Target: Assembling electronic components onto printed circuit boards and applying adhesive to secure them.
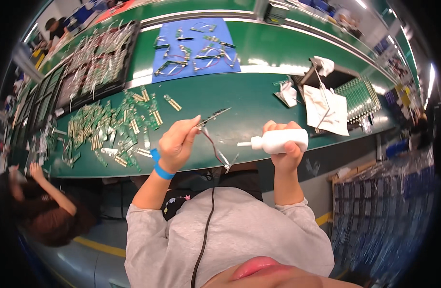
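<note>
Between the thumb and fingers of my left hand (177, 143) is a narrow circuit board (214, 116), held tilted above the near edge of the bench. Red and dark wires (214, 146) hang from it, ending in a small silvery piece (227, 166). A blue band (161, 164) circles my left wrist. My right hand (286, 156) grips a white squeeze bottle (285, 140) lying sideways. Its thin nozzle (244, 144) points left, toward the hanging wires, apart from the board.
Loose green circuit boards (103, 122) lie heaped on the left of the green bench (206, 96). Wired boards sit on a blue mat (167, 36) at the back. Black trays (127, 60) stand far left. Right are a rack of boards (357, 96) and white cloth (326, 113). A co-worker's hand (37, 172) is at left.
</note>
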The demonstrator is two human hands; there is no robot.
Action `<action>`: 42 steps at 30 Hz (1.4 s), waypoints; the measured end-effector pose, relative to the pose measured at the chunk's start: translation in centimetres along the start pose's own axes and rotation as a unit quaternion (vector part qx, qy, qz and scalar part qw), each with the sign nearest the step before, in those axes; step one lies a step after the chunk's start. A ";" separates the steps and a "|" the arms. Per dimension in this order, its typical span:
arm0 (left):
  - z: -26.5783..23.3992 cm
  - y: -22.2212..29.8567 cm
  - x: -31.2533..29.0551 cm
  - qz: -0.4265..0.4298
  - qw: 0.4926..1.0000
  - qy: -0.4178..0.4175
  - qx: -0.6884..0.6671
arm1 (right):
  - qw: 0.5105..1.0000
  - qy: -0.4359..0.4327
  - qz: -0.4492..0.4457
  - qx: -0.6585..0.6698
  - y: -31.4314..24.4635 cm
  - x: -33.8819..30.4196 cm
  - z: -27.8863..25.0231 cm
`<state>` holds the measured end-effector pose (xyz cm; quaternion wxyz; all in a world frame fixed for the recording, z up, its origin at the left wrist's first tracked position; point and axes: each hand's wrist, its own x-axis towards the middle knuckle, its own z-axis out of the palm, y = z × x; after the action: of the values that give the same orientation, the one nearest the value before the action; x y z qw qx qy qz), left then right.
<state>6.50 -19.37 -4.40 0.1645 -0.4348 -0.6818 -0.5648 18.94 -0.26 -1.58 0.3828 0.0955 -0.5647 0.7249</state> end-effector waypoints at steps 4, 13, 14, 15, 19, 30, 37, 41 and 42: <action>-0.3 0.7 0.6 0.019 1.000 0.017 0.011 | 0.998 0.049 0.025 -0.015 -0.1 0.8 1.6; -0.2 0.1 0.0 -0.020 1.000 0.007 0.018 | 0.995 0.035 0.062 -0.073 0.6 0.8 1.6; -0.2 0.3 -0.3 -0.040 0.999 0.008 0.021 | 0.995 0.029 0.070 -0.068 0.2 0.9 1.7; -0.2 0.3 -0.3 -0.032 0.999 0.010 0.030 | 0.995 0.022 0.079 -0.058 -0.4 0.8 1.7; 0.3 0.2 0.0 -0.010 1.000 0.006 -0.006 | 0.997 0.031 0.057 -0.040 -1.3 0.7 1.9; 1.3 0.2 0.0 -0.013 1.000 0.000 -0.017 | 0.994 0.037 0.078 -0.061 -1.3 0.8 1.0; 1.4 0.3 0.4 -0.003 1.000 -0.006 -0.029 | 0.994 0.037 0.079 -0.064 -1.4 0.6 0.8; 1.2 0.3 0.3 -0.001 1.000 -0.005 -0.030 | 0.994 0.039 0.077 -0.066 -1.5 0.6 1.0; 1.3 0.3 0.3 -0.003 1.000 -0.004 -0.030 | 0.994 0.039 0.078 -0.066 -1.5 0.6 1.0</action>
<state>6.89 -18.11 -4.40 0.1472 -0.4398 -0.6661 -0.5842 19.20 -0.81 0.23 0.3524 -0.0030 -0.6018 0.7167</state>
